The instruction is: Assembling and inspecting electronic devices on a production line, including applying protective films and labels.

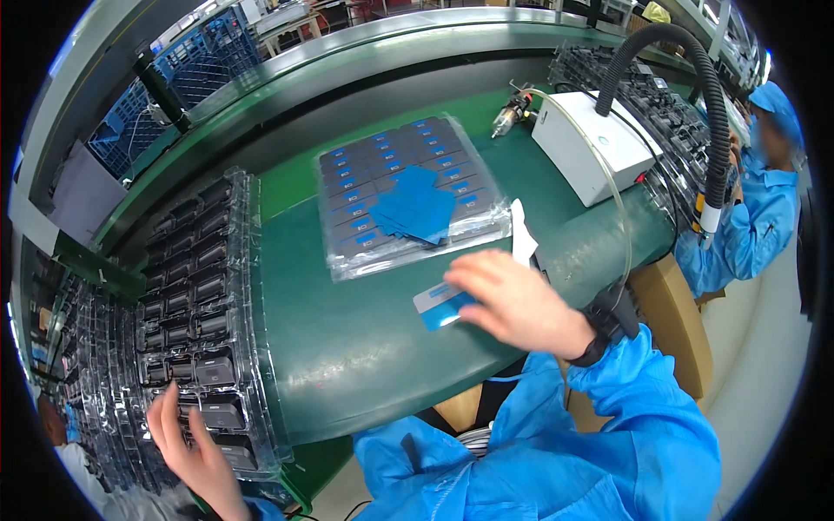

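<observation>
My right hand (508,300) rests on the green table, its fingers on a small blue and white strip (441,306) that lies flat there. My left hand (195,443) reaches into a clear plastic tray (252,286) of dark rectangular parts at the lower left, fingers spread over one dark part (221,412) in the near rows. Just beyond my right hand lies a second clear tray (343,265) of dark parts with blue labels. A loose pile of blue strips (417,208) sits on top of it.
A white box (586,143) with a black corrugated hose (708,113) and a clear tube stands at the back right. A small metal tool (511,113) lies behind it. More stacked trays (669,113) sit far right, where another person in blue (764,191) works. A cardboard box (673,321) stands under the table edge.
</observation>
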`<state>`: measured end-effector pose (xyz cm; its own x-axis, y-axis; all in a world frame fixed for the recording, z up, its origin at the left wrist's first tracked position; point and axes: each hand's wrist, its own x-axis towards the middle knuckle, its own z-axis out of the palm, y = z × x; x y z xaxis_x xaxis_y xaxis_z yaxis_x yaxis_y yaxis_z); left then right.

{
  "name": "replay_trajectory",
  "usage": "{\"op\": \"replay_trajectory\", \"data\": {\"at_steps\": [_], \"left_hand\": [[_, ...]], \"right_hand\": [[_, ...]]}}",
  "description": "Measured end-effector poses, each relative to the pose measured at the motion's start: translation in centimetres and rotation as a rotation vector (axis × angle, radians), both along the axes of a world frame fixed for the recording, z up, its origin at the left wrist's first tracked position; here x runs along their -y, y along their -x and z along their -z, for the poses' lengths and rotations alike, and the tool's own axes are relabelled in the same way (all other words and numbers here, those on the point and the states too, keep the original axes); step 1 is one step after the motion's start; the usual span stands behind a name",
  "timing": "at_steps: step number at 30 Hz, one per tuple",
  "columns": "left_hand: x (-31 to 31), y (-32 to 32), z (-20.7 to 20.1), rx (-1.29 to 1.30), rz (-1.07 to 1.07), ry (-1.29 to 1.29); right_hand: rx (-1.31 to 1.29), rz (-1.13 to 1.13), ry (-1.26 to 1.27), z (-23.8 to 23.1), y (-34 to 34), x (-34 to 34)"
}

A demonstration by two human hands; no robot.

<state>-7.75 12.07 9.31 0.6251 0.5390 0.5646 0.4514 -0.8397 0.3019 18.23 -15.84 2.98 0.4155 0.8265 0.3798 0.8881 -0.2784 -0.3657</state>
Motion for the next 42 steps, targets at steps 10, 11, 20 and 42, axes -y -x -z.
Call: {"op": "replay_trajectory", "data": {"at_steps": [10,11,20,42], "left_hand": [[14.7,-2.1,10.8,-0.216,0.618,2.048],[15.1,-2.6,10.9,-0.168,0.596,2.118],[16.4,-3.8,10.8,0.075,0.398,1.951],[13.5,-7.6,7.2,-0.218,0.745,1.356]], "right_hand": [[0.077,-0.037,-0.152,6.9,8.6,3.2],[0.07,-0.047,-0.224,7.0,9.1,3.4],[-0.368,0.177,-0.553,5.5,12.0,5.5],[-0.311,-0.118,-0.287,0.8,7.8,3.9]]}}
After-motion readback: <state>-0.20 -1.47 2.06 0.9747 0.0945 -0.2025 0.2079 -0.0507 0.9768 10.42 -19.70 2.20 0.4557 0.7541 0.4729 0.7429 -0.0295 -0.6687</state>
